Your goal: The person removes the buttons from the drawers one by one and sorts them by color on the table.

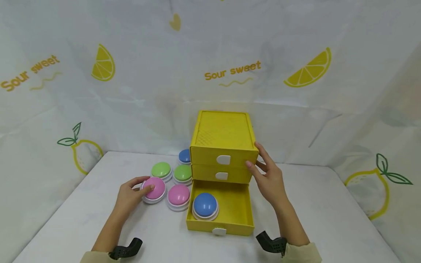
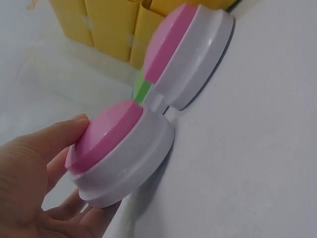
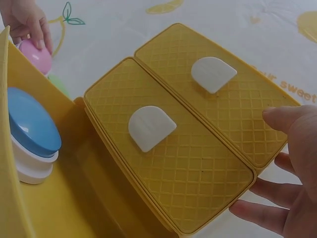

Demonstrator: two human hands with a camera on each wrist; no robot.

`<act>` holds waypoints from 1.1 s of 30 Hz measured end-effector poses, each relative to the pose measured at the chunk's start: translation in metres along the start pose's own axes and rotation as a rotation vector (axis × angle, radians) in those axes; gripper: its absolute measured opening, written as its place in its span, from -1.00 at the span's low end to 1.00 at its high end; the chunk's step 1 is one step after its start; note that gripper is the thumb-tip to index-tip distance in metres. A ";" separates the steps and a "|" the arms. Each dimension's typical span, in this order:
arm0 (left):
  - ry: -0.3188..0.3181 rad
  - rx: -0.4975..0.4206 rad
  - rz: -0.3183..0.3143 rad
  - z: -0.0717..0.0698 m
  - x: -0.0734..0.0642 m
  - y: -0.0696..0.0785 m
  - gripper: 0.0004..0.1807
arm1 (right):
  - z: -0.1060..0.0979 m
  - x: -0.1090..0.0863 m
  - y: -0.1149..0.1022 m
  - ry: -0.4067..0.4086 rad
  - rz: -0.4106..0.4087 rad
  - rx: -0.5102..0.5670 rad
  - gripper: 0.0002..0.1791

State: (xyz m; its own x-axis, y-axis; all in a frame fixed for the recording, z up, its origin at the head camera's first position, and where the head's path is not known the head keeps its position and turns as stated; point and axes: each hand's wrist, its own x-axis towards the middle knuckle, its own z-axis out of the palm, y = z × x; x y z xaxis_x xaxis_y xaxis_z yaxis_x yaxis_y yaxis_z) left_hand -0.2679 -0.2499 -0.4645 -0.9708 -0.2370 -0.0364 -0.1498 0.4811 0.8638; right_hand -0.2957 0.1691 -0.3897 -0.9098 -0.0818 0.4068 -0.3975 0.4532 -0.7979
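In the head view, my left hand (image 1: 129,195) grips a pink-domed push button (image 1: 154,188) with a white base. The left wrist view shows the thumb on the pink dome (image 2: 110,131) and fingers under the base, its near edge raised off the table. My right hand (image 1: 270,179) holds the right front corner of a yellow drawer box (image 1: 227,131), thumb on the front and fingers along the side. The bottom drawer (image 1: 235,208) is pulled out, and a blue-domed button (image 1: 205,205) sits in its left part. Both upper drawers are closed, with white tabs (image 3: 151,128).
Left of the box stand another pink button (image 1: 178,195), two green ones (image 1: 161,170) and a blue one (image 1: 185,156) partly hidden by the box. A white table (image 1: 312,219) lies beneath everything. Behind it hangs a lemon-print cloth (image 1: 148,91).
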 end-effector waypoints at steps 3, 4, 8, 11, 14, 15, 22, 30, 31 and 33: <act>-0.028 0.032 0.001 0.001 0.003 -0.006 -0.32 | 0.000 -0.001 0.001 0.001 -0.004 0.005 -0.27; -0.040 0.044 0.008 0.002 0.004 -0.008 -0.31 | 0.000 -0.001 0.001 0.004 -0.007 0.003 -0.27; -0.050 0.117 0.070 0.003 0.006 -0.011 -0.32 | -0.001 -0.002 0.002 0.017 -0.015 -0.009 -0.26; -0.043 0.168 0.100 0.002 0.004 -0.011 -0.36 | -0.001 -0.001 0.002 0.021 -0.021 -0.021 -0.26; -0.056 0.188 0.102 0.002 0.002 -0.011 -0.37 | -0.001 0.000 0.002 0.028 -0.027 -0.028 -0.26; -0.063 0.189 0.104 0.002 0.001 -0.011 -0.38 | -0.001 0.000 0.003 0.030 -0.028 -0.030 -0.26; -0.074 0.321 0.114 0.000 -0.006 -0.004 -0.35 | 0.001 -0.002 0.003 0.036 -0.032 -0.039 -0.26; -0.056 0.368 0.278 0.009 -0.033 0.052 -0.52 | 0.006 0.002 0.003 0.048 -0.037 -0.038 -0.26; -0.087 0.365 0.307 0.014 -0.037 0.060 -0.53 | 0.005 0.002 0.003 0.048 -0.039 -0.040 -0.26; -0.161 0.374 0.388 0.028 -0.044 0.074 -0.53 | 0.004 0.002 0.003 0.048 -0.042 -0.050 -0.26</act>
State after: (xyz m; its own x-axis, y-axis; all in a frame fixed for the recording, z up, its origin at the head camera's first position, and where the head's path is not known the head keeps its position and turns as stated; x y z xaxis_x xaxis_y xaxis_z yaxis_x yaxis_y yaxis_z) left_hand -0.2419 -0.1804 -0.4129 -0.9798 0.1347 0.1476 0.1966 0.7806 0.5933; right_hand -0.2993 0.1671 -0.3933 -0.8851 -0.0596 0.4616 -0.4279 0.4944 -0.7567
